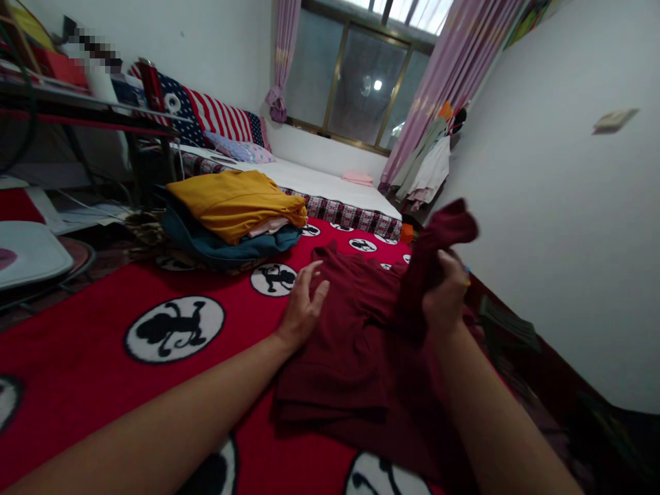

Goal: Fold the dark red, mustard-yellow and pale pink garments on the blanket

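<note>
A maroon garment (340,364) lies partly spread over a red blanket (103,405) printed with monkeys in white circles. Its exact kind is hard to make out. My right hand (447,289) is closed around a bunched part of it that looks like a sleeve, lifted above the blanket on the right. At the garment's left edge rests my left hand (304,306), fingers stretched out and holding nothing. Beyond my left hand sits a pile of folded clothes, with a mustard-yellow garment (232,199) on top of a teal one (206,251).
A bed (320,182) with a white cover stands under the window at the back. To the left are a cluttered desk (93,117) and a white stool seat (31,254). Clothes (433,165) hang by the curtain, and a white wall (577,227) rises on the right.
</note>
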### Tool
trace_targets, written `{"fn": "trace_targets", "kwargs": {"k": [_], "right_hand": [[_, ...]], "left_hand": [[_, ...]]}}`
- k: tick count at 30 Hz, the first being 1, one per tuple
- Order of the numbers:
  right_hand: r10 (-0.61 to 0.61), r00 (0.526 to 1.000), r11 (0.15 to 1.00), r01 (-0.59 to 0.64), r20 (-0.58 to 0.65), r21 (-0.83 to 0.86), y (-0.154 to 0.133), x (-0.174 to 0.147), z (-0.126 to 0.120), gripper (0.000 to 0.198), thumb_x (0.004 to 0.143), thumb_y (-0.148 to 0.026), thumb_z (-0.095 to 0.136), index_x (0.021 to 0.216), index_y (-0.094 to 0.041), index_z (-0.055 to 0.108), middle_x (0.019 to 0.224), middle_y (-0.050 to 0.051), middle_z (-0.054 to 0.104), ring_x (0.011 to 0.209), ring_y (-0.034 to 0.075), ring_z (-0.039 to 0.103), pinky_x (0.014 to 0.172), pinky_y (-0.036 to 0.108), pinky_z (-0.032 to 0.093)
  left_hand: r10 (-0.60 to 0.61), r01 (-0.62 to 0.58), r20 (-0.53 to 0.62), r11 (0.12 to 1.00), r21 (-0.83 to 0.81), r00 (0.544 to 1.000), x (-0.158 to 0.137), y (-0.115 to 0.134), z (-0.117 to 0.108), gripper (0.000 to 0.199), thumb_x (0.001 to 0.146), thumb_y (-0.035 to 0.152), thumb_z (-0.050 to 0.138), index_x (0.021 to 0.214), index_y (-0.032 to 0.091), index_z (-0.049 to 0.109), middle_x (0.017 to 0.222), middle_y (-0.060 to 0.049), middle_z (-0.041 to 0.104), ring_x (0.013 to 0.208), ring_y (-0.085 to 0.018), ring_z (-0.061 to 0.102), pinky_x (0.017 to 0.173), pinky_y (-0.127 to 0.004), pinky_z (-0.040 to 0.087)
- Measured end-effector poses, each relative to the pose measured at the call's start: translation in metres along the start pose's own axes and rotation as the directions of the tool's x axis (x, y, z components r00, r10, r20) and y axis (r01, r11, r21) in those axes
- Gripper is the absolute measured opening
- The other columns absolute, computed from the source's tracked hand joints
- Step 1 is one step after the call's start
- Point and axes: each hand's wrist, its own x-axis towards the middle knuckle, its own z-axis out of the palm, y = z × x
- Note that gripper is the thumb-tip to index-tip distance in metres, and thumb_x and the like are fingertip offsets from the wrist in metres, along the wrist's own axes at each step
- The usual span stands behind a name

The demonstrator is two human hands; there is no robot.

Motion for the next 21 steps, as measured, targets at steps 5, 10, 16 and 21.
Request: {"fn": "trace_targets", "kwargs": {"k": [5,10,16,21], "right_hand": [[0.069,0.884,0.995,-0.095,0.462,0.033,-0.025,-0.084,0.065,0.045,0.094,-0.054,0.040,0.090,-0.020,0.069,0.115,0.008,0.070,0.111,0.023,0.063,0.099,0.037,0.046],[0.126,0.943,0.991,-0.108,0.308,-0.073,-0.001,-0.080,0.046,0.048,0.090,-0.058,0.046,0.080,-0.018,0.071,0.101,0.009,0.074,0.100,0.024,0.067,0.095,0.037,0.047],[0.190,0.975,0.973,-0.172,0.113,-0.157,0.021,-0.062,0.019,0.052,0.086,-0.062,0.047,0.075,-0.017,0.071,0.090,0.010,0.075,0.087,0.023,0.069,0.086,0.037,0.052],[0.330,0.929,0.941,-0.310,0.169,-0.134,0.037,-0.066,0.014,0.051,0.081,-0.063,0.051,0.072,-0.016,0.070,0.078,0.010,0.074,0.074,0.023,0.069,0.075,0.036,0.054]], "left_hand": [[-0.267,0.246,-0.254,0.963,-0.111,0.930,0.016,-0.023,-0.009,0.042,0.097,0.037,0.037,0.136,0.019,0.037,0.142,-0.015,0.045,0.132,-0.021,0.044,0.112,-0.039,0.035],[-0.209,0.222,-0.260,0.975,0.023,0.943,0.019,-0.041,-0.008,0.056,0.081,0.025,0.062,0.133,0.019,0.040,0.139,-0.015,0.047,0.129,-0.024,0.047,0.111,-0.042,0.036],[-0.154,0.191,-0.219,0.969,0.160,0.964,0.018,-0.045,-0.007,0.058,0.073,0.015,0.065,0.128,0.020,0.048,0.130,-0.012,0.054,0.126,-0.027,0.050,0.111,-0.044,0.037],[-0.147,0.184,-0.193,0.965,0.189,0.970,0.018,-0.044,-0.010,0.053,0.072,0.014,0.064,0.123,0.019,0.052,0.124,-0.011,0.057,0.120,-0.026,0.053,0.108,-0.044,0.039]]}}
